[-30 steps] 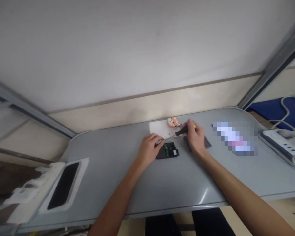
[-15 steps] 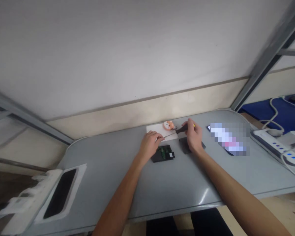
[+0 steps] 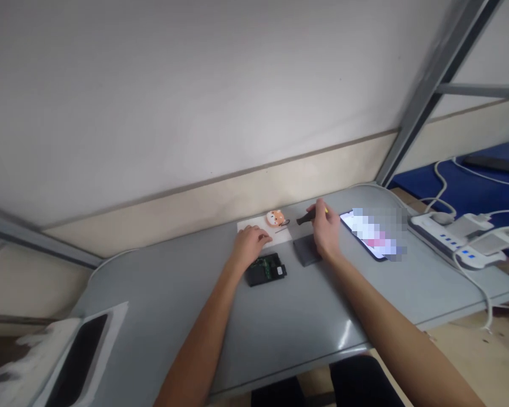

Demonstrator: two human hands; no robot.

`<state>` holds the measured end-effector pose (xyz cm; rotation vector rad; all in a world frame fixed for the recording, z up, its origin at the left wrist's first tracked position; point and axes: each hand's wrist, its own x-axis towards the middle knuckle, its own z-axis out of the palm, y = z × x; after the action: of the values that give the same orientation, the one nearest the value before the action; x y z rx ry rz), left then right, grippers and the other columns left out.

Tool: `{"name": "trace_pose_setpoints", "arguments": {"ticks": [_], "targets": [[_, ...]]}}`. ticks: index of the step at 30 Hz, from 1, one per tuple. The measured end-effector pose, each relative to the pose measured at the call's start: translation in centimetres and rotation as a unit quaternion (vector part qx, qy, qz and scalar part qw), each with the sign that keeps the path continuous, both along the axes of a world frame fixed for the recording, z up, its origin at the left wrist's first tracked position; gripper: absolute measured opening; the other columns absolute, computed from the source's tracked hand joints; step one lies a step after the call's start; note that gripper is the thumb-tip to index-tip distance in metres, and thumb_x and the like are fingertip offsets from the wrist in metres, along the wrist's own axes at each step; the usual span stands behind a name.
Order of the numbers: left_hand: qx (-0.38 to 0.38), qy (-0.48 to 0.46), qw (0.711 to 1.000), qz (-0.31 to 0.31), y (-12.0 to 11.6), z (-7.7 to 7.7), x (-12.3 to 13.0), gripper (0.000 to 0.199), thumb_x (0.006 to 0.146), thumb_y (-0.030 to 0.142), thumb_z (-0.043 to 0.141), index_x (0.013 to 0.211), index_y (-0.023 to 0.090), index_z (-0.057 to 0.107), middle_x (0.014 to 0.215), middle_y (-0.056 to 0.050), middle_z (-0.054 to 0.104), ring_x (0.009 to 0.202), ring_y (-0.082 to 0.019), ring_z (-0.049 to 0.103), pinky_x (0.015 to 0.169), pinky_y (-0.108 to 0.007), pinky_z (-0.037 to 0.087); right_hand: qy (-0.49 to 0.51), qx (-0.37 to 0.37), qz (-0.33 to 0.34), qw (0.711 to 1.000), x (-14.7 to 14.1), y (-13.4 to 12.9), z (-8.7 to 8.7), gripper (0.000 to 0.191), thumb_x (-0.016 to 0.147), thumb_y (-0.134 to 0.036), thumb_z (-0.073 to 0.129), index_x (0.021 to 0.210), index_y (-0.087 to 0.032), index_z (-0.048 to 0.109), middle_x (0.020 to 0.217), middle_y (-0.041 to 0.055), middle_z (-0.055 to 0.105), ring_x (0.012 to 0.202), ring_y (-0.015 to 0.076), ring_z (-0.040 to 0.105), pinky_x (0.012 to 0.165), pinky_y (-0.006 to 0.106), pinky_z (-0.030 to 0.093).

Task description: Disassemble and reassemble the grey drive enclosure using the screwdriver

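My right hand (image 3: 326,229) is closed around the dark handle of a screwdriver (image 3: 306,217), whose thin shaft points left over a white paper (image 3: 275,238). My left hand (image 3: 250,243) rests at the paper's left part with thumb and fingertips together; what they pinch, if anything, is too small to tell. Just below that hand lies an opened black device (image 3: 266,270) with a green circuit board showing. A dark flat cover (image 3: 307,251) lies partly under my right hand. An orange and white animal-face charm (image 3: 275,218) sits on the paper's back edge.
A lit phone (image 3: 367,234) lies right of my right hand on the grey table (image 3: 173,305). Beyond it is a white power strip (image 3: 447,240) with plugs and cables. At the left, a dark phone-shaped object (image 3: 78,362) lies on white paper. A wall stands behind.
The whole view has shifted, so the table's things appear further left. The screwdriver handle now stands a little away from the thin shaft, and my left fingertips are drawn slightly back from it.
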<state>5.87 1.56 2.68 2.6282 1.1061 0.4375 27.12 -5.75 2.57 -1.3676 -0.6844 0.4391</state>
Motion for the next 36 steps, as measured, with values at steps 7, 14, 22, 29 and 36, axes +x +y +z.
{"name": "trace_pose_setpoints", "arguments": {"ticks": [7, 14, 22, 29, 36], "targets": [[-0.042, -0.054, 0.995, -0.077, -4.4, 0.4, -3.8, 0.056, 0.086, 0.048, 0.08, 0.135, 0.026, 0.063, 0.132, -0.011, 0.067, 0.124, -0.029, 0.061, 0.106, -0.047, 0.048, 0.022, 0.006, -0.008, 1.0, 0.4, 0.1, -0.1, 0.054, 0.096, -0.068, 0.046, 0.076, -0.021, 0.064, 0.063, -0.0013, 0.053, 0.056, 0.0147, 0.047, 0.055, 0.029, 0.035], [-0.049, -0.049, 0.994, -0.085, -6.4, -0.6, -4.4, 0.063, 0.083, 0.043, 0.085, 0.139, 0.029, 0.059, 0.138, -0.007, 0.065, 0.128, -0.03, 0.059, 0.114, -0.051, 0.042, -0.015, 0.0, 0.005, 1.0, -0.7, -0.6, 0.4, 0.054, 0.097, -0.066, 0.047, 0.075, -0.02, 0.065, 0.064, -0.0005, 0.053, 0.058, 0.0143, 0.049, 0.058, 0.029, 0.039], [-0.024, -0.044, 0.995, -0.086, -6.7, -0.4, -3.9, 0.056, 0.083, 0.037, 0.084, 0.134, 0.03, 0.061, 0.13, -0.006, 0.07, 0.12, -0.03, 0.063, 0.107, -0.049, 0.047, -0.061, -0.01, 0.021, 0.998, -1.4, -1.3, 1.1, 0.053, 0.098, -0.063, 0.045, 0.072, -0.021, 0.063, 0.058, -0.0014, 0.053, 0.052, 0.0147, 0.047, 0.053, 0.03, 0.036], [-0.008, -0.06, 0.995, -0.074, -7.4, -0.3, -3.4, 0.05, 0.087, 0.029, 0.079, 0.133, 0.029, 0.06, 0.13, -0.005, 0.071, 0.119, -0.03, 0.063, 0.104, -0.049, 0.048, -0.07, -0.002, -0.01, 0.997, -0.5, -1.0, 0.7, 0.053, 0.099, -0.061, 0.045, 0.073, -0.02, 0.065, 0.058, -0.0028, 0.047, 0.053, 0.0141, 0.044, 0.053, 0.03, 0.033], [0.016, -0.095, 0.992, -0.077, -7.2, -0.9, -3.2, 0.047, 0.091, 0.03, 0.076, 0.134, 0.027, 0.057, 0.129, -0.006, 0.07, 0.118, -0.028, 0.063, 0.104, -0.049, 0.049, 0.03, -0.032, -0.052, 0.998, 0.1, 0.0, -0.4, 0.045, 0.096, -0.055, 0.051, 0.072, -0.021, 0.065, 0.056, -0.0035, 0.043, 0.051, 0.0147, 0.042, 0.051, 0.03, 0.033]]}}
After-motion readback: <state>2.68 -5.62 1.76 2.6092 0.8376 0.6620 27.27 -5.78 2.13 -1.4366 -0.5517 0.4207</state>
